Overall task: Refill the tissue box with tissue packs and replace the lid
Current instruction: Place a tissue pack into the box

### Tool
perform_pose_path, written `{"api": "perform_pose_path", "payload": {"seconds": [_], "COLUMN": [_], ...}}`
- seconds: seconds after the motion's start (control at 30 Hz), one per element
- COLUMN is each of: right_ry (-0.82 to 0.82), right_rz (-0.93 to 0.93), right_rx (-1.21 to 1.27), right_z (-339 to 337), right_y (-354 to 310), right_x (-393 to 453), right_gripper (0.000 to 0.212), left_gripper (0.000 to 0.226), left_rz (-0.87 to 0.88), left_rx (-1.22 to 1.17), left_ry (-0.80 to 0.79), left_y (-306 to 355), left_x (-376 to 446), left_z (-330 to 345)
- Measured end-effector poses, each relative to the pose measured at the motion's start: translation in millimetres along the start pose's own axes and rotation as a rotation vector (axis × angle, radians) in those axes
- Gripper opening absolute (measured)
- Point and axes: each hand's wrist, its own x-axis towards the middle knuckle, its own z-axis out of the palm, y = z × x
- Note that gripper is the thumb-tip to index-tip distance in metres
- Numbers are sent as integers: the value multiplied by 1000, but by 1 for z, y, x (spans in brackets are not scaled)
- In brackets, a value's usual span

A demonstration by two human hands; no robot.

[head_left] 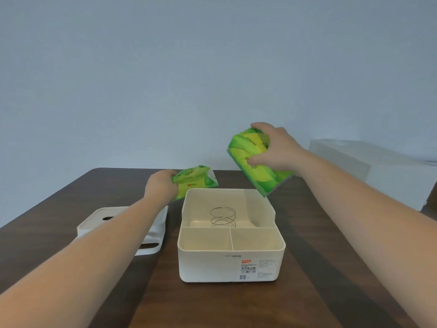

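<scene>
Over the open tissue box (230, 254) on the surface (319, 268), right hand (276, 150) is gripping one green tissue pack (256, 162), left hand (160, 185) clutching another (195, 182); box sitting empty, lid (106, 221) lying beside.

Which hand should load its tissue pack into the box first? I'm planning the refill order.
Probably the right hand: its green pack hangs tilted over the open box's spring compartment, while the left hand's smaller pack sits beyond the box's far-left corner.
</scene>
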Motion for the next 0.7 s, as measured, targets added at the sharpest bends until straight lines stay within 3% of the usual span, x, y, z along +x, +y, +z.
{"api": "perform_pose_path", "payload": {"seconds": [0.13,0.27,0.43,0.7], "right_ry": [-315,-549,-646,-672], "right_rz": [-274,-418,-485,-418], "right_rx": [1,-149,-273,-327], "right_z": [-2,15,40,50], "right_y": [-18,-32,-35,-30], "right_x": [-14,-25,-22,-27], "right_gripper": [88,85,84,85], "left_gripper": [48,50,46,45], "left_rz": [-19,-23,-14,-19], "left_rx": [-23,-32,-13,75], "left_ry": [-41,-46,-15,-55], "left_y": [-4,-5,-14,-40], "left_x": [3,4,0,-10], "left_z": [7,10,6,-17]}}
